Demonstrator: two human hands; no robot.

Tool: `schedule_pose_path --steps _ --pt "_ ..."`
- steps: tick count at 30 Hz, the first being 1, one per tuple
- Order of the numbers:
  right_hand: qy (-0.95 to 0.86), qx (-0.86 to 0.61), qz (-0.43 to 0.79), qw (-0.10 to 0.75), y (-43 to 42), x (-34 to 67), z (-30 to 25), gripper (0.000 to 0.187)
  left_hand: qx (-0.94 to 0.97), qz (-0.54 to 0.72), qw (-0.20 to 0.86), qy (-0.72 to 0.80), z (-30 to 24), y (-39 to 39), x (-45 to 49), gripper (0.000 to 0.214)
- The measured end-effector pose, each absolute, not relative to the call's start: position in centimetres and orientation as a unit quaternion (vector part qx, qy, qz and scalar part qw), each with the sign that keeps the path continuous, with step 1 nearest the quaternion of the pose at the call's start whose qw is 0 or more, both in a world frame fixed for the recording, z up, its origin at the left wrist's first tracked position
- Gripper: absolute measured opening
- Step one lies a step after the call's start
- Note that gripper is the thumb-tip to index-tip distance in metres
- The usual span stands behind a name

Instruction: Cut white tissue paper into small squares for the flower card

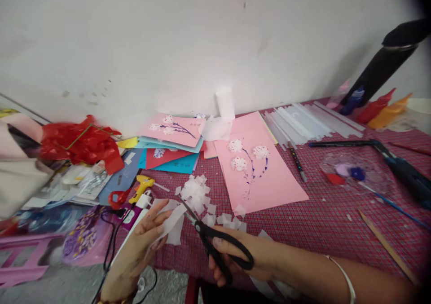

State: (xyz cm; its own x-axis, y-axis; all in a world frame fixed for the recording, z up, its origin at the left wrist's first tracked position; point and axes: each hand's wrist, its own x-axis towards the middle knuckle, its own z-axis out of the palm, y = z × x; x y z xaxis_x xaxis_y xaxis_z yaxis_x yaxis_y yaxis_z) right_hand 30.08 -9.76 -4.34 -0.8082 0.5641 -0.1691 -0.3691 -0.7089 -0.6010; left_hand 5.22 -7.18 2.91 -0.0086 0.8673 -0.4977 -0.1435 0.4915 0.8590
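Observation:
My right hand (235, 259) grips black-handled scissors (215, 243), fingers through the loops, blades pointing up-left toward a piece of white tissue paper (170, 225). My left hand (141, 245) pinches that tissue paper by its lower edge. The blade tips sit against the paper's right edge. Just beyond lies a heap of cut white paper squares (197, 194) on the red checked tablecloth (323, 218). A pink card (259, 165) with white paper flowers and drawn blue stems lies beyond the heap.
A stack of coloured cards (171, 149) lies at the back left, with a white paper roll (225, 103). Clear strips (303, 122), a pen (298, 165), paint bottles (380, 106) and a plastic palette (350, 171) are on the right. Yellow glue gun (143, 187) and red plastic (81, 142) sit left.

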Motion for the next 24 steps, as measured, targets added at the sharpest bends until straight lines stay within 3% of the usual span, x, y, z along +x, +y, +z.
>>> schedule_pose_path --steps 11,17,24 --pt "-0.316 -0.279 0.866 0.269 -9.0 30.5 -3.4 0.056 0.34 0.38 0.652 0.561 2.5 -4.9 5.9 0.059" --pt "-0.29 -0.247 0.882 0.276 -9.0 31.6 -4.0 0.05 0.35 0.395 0.631 0.569 2.2 -3.3 6.0 0.058" --pt "-0.298 -0.275 0.881 0.244 -8.8 32.2 -3.5 0.063 0.445 0.407 0.594 0.533 1.1 -1.7 7.1 0.046"
